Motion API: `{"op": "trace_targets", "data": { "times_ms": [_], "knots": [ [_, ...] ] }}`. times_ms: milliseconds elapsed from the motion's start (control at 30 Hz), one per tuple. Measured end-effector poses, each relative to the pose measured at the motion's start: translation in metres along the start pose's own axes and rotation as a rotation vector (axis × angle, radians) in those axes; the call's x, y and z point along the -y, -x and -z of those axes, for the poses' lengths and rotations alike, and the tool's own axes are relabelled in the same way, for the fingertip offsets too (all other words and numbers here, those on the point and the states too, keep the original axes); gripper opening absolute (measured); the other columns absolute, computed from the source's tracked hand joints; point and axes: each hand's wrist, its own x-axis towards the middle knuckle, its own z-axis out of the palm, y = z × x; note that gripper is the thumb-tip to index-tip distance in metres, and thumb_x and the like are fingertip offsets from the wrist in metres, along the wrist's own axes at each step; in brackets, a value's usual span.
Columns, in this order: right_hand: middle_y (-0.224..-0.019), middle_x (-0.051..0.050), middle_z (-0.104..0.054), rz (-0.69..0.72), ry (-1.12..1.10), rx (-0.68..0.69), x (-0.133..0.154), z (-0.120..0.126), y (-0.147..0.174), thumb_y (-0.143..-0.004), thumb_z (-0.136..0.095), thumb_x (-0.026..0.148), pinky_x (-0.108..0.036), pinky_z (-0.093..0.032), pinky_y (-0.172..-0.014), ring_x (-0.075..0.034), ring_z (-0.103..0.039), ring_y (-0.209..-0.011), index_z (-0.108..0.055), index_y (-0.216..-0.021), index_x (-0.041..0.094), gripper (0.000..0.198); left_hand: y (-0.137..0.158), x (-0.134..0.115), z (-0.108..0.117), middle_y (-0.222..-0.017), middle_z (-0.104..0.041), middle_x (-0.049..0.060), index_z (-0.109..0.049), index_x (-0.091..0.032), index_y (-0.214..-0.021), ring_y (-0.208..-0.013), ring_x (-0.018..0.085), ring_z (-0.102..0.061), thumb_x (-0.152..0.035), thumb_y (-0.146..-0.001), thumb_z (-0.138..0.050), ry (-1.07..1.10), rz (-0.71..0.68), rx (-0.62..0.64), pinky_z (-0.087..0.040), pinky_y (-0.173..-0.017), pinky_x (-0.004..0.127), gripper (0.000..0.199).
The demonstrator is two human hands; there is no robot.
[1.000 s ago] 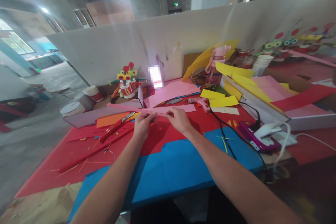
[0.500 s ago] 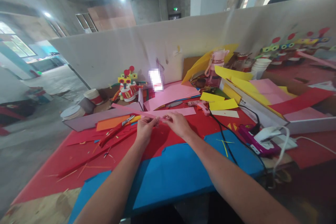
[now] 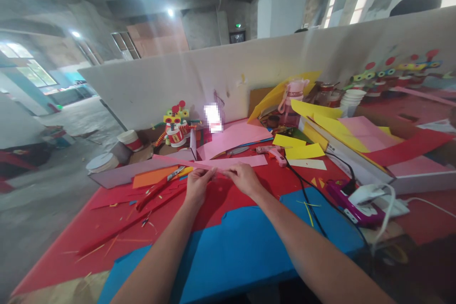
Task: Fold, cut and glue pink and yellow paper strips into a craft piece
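Note:
A narrow pink paper strip point(image 3: 174, 162) runs between my two hands, its long end reaching out to the left. My left hand point(image 3: 198, 183) pinches it between thumb and fingers. Close by, my right hand point(image 3: 244, 178) grips the strip's right part, with the fingertips partly hiding it. Beyond my hands lies a flat pink paper piece point(image 3: 245, 161) on the red table covering. Red-handled scissors point(image 3: 153, 194) rest left of my left hand. To the right of my right hand is a pink hot glue gun point(image 3: 276, 153) with a black cord.
Blue sheeting point(image 3: 242, 242) covers the near table edge. At the right stand a purple power strip point(image 3: 356, 206) with plugs and a white box point(image 3: 420, 173) of coloured paper. Paper-cup robot figures point(image 3: 176, 133) stand at the back left, near a lit screen point(image 3: 213, 118). A low white partition point(image 3: 160, 76) backs the table.
The whole view has shifted slightly down in the picture as the head tilted up. My hands keep their pinch on the pink strip, the right hand a little farther from the left.

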Motion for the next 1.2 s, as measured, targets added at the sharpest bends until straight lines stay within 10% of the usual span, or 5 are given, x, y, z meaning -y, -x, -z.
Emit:
{"op": "trace_targets", "data": {
  "times_ms": [500,1200],
  "knots": [
    [-0.096,-0.003,-0.070,-0.033,-0.312,-0.132,-0.006,0.008,-0.001,-0.075,-0.074,0.038,-0.029,-0.049,-0.078,-0.019,-0.065,-0.089,-0.064,-0.099,0.023,0.030,-0.001,-0.009,0.007,-0.056,-0.063,0.002,-0.069,-0.013,-0.059,-0.055,0.010,-0.054,-0.035,-0.060,-0.082,0.097,-0.037,-0.015,-0.045,-0.057,0.023,0.025],
    [-0.061,0.001,-0.066,-0.090,-0.402,-0.275,0.001,0.010,-0.004,-0.078,-0.066,0.039,-0.025,-0.047,-0.060,-0.015,-0.061,-0.061,-0.058,-0.068,0.021,0.022,0.001,-0.019,0.002,-0.057,-0.067,0.003,-0.072,-0.014,-0.063,-0.053,0.010,-0.058,-0.033,-0.051,-0.087,0.228,-0.026,-0.080,-0.048,-0.056,0.024,0.026]
  ]
}}
